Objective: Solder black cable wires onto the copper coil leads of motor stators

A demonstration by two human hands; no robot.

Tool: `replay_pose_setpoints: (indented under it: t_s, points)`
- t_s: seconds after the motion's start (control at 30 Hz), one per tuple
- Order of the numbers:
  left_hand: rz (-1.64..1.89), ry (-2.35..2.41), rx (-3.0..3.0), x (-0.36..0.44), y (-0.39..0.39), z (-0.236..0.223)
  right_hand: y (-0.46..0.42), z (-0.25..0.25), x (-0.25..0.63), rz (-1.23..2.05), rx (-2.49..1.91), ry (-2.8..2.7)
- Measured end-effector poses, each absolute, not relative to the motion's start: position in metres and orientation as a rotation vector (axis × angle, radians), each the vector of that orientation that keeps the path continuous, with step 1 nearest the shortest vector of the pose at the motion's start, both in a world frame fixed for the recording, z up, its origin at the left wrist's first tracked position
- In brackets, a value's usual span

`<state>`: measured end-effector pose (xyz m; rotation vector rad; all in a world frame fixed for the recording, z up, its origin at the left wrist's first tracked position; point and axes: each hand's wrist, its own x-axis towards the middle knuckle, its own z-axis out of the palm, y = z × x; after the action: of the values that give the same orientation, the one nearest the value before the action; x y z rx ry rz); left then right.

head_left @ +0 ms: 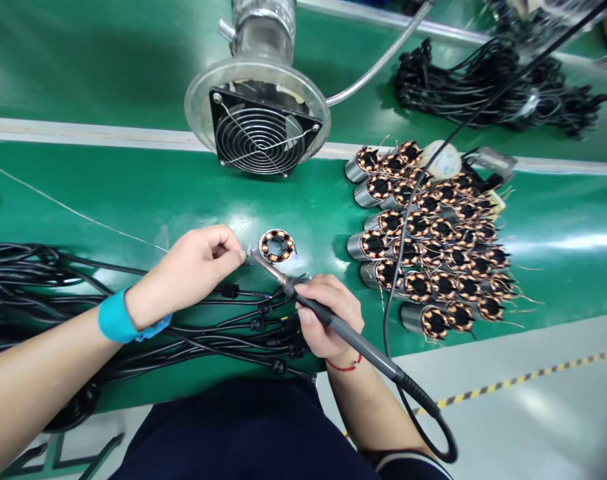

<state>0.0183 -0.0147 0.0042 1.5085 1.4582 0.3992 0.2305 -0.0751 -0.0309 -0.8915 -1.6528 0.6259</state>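
Copper-wound stator [276, 245] seen end-on, winding face turned up toward the camera, long axis running roughly toward the viewpoint; seating on the belt not determinable. Located just beyond the fingertips [239, 254] of the left hand [193, 265], up and to the right of them in view. Left hand found pressed into a pinch at the stator's lower-left edge; pinched item too small to identify, contact with the stator unconfirmed.

Right hand [330, 319] found curled in a pen grip around a soldering iron [350, 337], barrel angled up and to the left, iron tip [254, 254] ending just beside the stator's lower-left edge and close to the left fingertips. Left hand marginally nearer the stator; right hand set further back, below and to the right.

Strip of green conveyor belt [323, 230] visible between the stator and the rows of wound stators in aluminium housings [433, 267] on the right. Fume extractor fan [260, 131] with wire guard located beyond the stator, well apart from both hands. Black cable harnesses [148, 327] lying below and left, beneath both forearms' line of approach.
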Motion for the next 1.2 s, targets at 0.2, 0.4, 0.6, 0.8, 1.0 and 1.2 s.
replay_pose_setpoints:
  t_s: [0.2,0.4,0.6,0.8,1.0,1.2]
  points:
    - [0.400,1.459,1.463,0.0184,-0.0145,0.0063,-0.0742,-0.0313,0.2300,0.610,-0.880,-1.658]
    - [0.416,1.452,1.444,0.0186,-0.0140,0.0054,-0.0745,-0.0331,0.2303,0.615,-0.889,-1.663]
    - [0.400,1.450,1.452,0.0190,-0.0135,0.0054,-0.0746,-0.0327,0.2298,0.589,-0.888,-1.647]
    - [0.399,1.449,1.427,0.0200,-0.0138,0.0078,-0.0746,-0.0340,0.2298,0.602,-0.872,-1.653]
    - [0.396,1.444,1.393,0.0201,-0.0141,0.0074,-0.0732,-0.0325,0.2293,0.550,-0.860,-1.614]
    - [0.409,1.439,1.373,0.0202,-0.0142,0.0103,-0.0735,-0.0333,0.2290,0.578,-0.847,-1.637]
